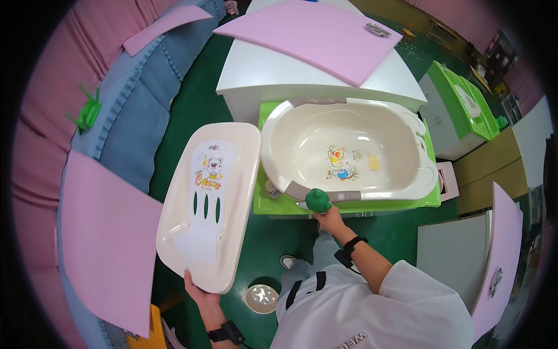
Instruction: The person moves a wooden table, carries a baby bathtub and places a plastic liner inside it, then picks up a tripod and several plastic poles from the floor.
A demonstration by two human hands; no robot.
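My left hand (200,291) is closed round the lower edge of a cream plastic baby bath seat (232,198), which has a bear print and three slots. The seat tilts beside a cream baby bathtub (290,154), its upper right edge close to the tub's left end; I cannot tell if they touch. My right hand (330,220) grips a green rounded thing with a small knob on top (318,200), perhaps a bottle, at the tub's near rim. Cartoon animals are printed on the tub's floor.
The tub stands on a bright green-topped stand (267,206). Behind it is a white table (261,67) with a pink padded panel (314,35). A small basin (261,299) sits on the green floor by my feet. Blue-covered bedding (136,110) lies left; a pink-edged cabinet (497,256) stands right.
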